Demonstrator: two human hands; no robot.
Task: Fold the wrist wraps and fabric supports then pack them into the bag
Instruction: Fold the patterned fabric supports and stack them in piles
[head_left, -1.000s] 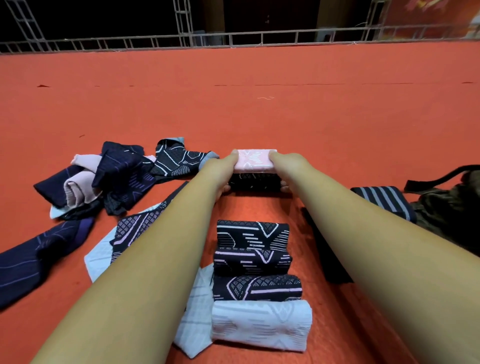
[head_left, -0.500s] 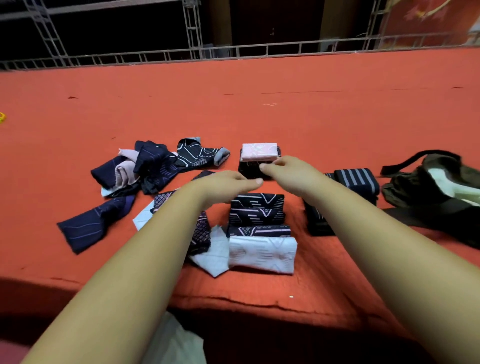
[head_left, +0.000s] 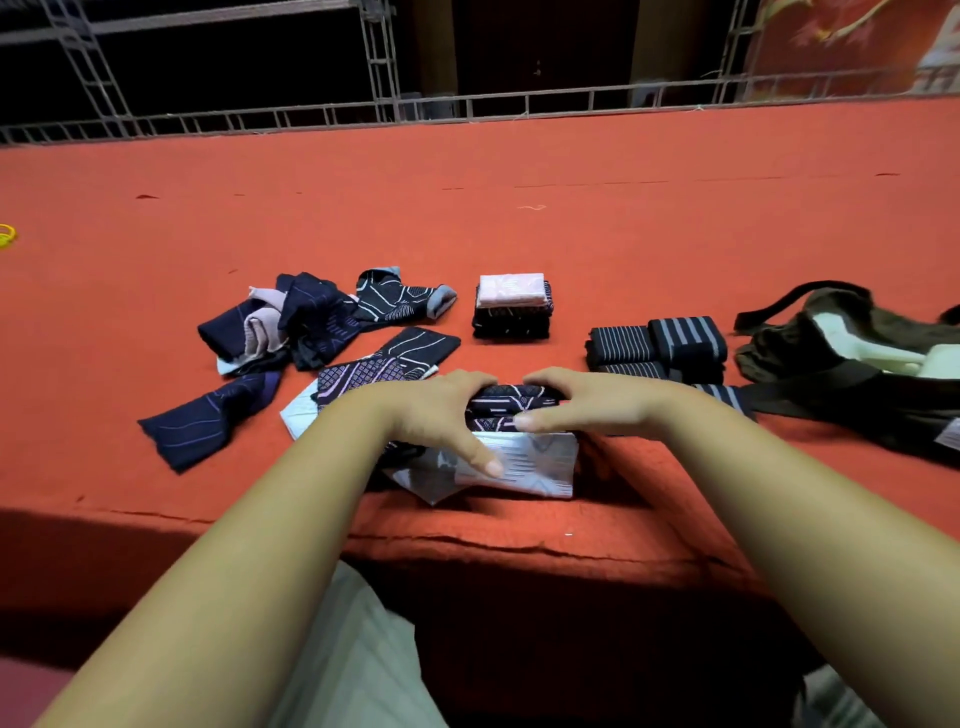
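On the red cloth lies a near row of folded black patterned supports (head_left: 511, 405) with a folded white one (head_left: 524, 462) in front. My left hand (head_left: 441, 415) and my right hand (head_left: 587, 400) clasp the black folded pieces from either side. Farther back stands a small stack of black folds topped by a pink folded piece (head_left: 511, 291). Unfolded dark and pink wraps (head_left: 291, 322) lie heaped at the left. Striped black folded wraps (head_left: 660, 343) sit at the right, next to the open olive bag (head_left: 852, 353).
A flat unfolded black and white support (head_left: 384, 364) lies under my left wrist, and a navy one (head_left: 208, 415) farther left. The table's front edge (head_left: 467, 540) runs just below the white fold. A yellow object (head_left: 6, 236) sits at the far left. A metal railing crosses the back.
My hands let go of the pink-topped stack at the back and drew toward me onto the near row of black folds. The view pulled back, showing the table edge and the bag.
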